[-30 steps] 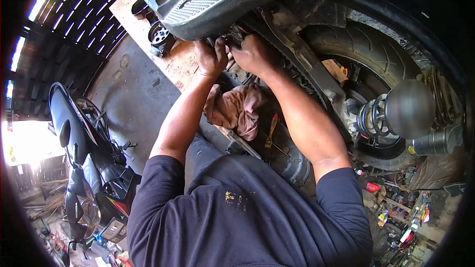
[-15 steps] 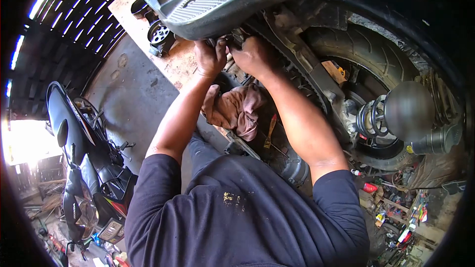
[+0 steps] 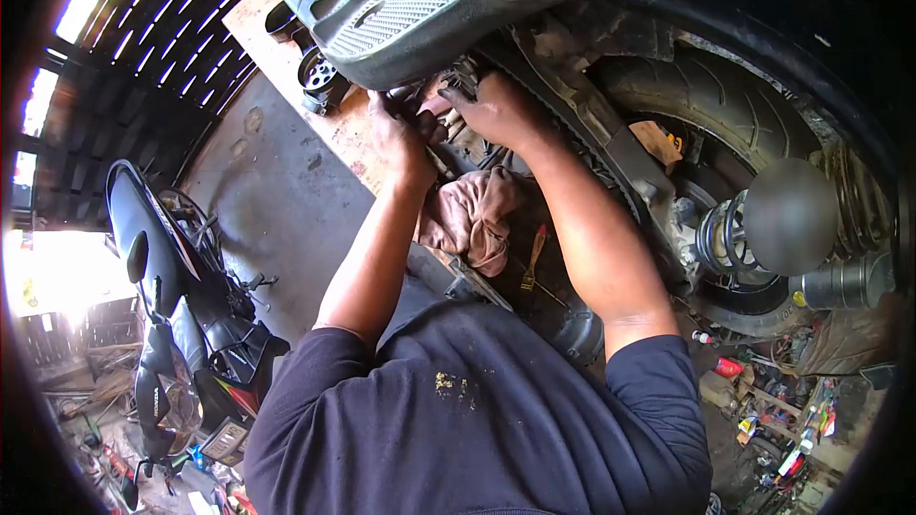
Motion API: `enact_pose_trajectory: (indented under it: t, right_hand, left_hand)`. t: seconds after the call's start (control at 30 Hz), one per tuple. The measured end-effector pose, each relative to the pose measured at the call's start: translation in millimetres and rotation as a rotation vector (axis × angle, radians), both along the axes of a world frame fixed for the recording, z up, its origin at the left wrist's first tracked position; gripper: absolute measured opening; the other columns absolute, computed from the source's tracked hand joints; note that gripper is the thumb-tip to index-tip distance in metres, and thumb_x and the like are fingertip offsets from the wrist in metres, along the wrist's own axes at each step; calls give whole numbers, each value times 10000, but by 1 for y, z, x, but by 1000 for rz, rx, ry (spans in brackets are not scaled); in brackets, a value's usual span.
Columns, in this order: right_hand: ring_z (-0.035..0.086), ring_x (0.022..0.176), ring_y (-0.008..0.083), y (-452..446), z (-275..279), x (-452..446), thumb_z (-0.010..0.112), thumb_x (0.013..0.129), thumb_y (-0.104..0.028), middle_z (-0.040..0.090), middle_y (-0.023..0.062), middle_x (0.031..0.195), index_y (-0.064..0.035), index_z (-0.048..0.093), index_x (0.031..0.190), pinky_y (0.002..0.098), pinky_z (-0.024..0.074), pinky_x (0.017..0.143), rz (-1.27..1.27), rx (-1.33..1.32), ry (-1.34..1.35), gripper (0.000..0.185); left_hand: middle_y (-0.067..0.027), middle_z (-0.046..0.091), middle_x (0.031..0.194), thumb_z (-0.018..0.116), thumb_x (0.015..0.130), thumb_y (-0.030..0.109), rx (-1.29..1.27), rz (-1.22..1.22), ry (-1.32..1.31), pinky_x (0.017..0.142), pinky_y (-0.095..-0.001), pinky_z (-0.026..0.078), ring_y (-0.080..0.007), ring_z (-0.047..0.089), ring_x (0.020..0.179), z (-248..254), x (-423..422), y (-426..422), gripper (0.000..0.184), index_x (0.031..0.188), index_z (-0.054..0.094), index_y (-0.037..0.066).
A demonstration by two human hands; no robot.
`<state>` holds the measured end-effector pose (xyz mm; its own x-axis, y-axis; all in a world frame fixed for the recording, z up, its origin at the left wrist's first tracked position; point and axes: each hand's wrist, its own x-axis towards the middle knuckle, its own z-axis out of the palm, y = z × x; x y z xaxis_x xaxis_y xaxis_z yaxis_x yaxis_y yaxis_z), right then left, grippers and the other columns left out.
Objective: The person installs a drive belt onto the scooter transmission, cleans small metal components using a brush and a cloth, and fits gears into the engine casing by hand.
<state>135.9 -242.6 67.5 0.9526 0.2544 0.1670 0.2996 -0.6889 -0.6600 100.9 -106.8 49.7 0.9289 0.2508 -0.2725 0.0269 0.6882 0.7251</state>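
Under the edge of a scooter's ribbed footboard [image 3: 396, 19], my left hand [image 3: 399, 133] has its fingers curled round something dark that I cannot make out. Just to its right, my right hand [image 3: 485, 107] bends its fingers at a small dark metal part below the same panel; what they grip is too small to tell. Something reddish shows between the two hands. A crumpled pinkish-brown rag [image 3: 472, 215] lies just below them. Beside the rag is a paintbrush [image 3: 535, 257] with a red-tipped handle.
A wooden board [image 3: 353, 138] at the upper left bears a round black part [image 3: 318, 72]. A dark motorcycle [image 3: 181, 296] stands at the left. To the right are a large tyre [image 3: 706, 95] and a coil spring [image 3: 722, 232]. Tools and scraps litter the lower right floor.
My left hand has turned and shifted slightly down, its fingers now pointing up and right. My right hand's fingers have opened out a little. The view has shifted slightly.
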Motion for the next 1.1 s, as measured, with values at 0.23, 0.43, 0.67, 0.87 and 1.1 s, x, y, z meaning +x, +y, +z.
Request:
enact_pose_trajectory:
  t: [0.23,0.43,0.67,0.87,1.1]
  right_hand:
    - [622,980,394,-2,5,-3,688,768,-290,617,313,995,55,641,986,427,481,838,-14,-115,92,410]
    - [609,991,398,-5,21,-7,672,766,-272,609,312,1016,57,631,1005,430,473,836,95,-70,129,409]
    - [561,1053,420,-10,9,-10,659,821,-414,585,314,1073,47,591,1092,452,437,890,335,402,-152,540]
    - [570,1048,408,-6,3,-14,660,810,-367,589,310,1071,50,601,1069,441,440,893,280,482,-267,495]
    - [583,1053,403,-7,11,-11,675,786,-281,608,304,1048,50,638,1005,426,451,901,13,-55,-54,399]
  left_hand:
    - [15,392,719,376,968,432,-108,-148,12,461,-285,362,-111,386,509,20,-3,-11,368,990,510,90]
    - [-51,478,858,364,998,345,28,-120,8,518,-329,463,-161,454,556,49,-11,-12,324,1174,467,93]
    - [-82,560,835,352,995,466,0,-145,-24,614,-363,566,-185,614,698,39,-9,-9,493,1274,436,68]
    - [-70,577,835,380,981,501,-39,-149,60,589,-370,556,-180,597,656,37,-6,-14,501,1274,458,103]
    - [-164,528,1076,441,976,227,1073,-9,-105,736,-387,536,-274,575,898,-3,8,3,352,1272,458,39]
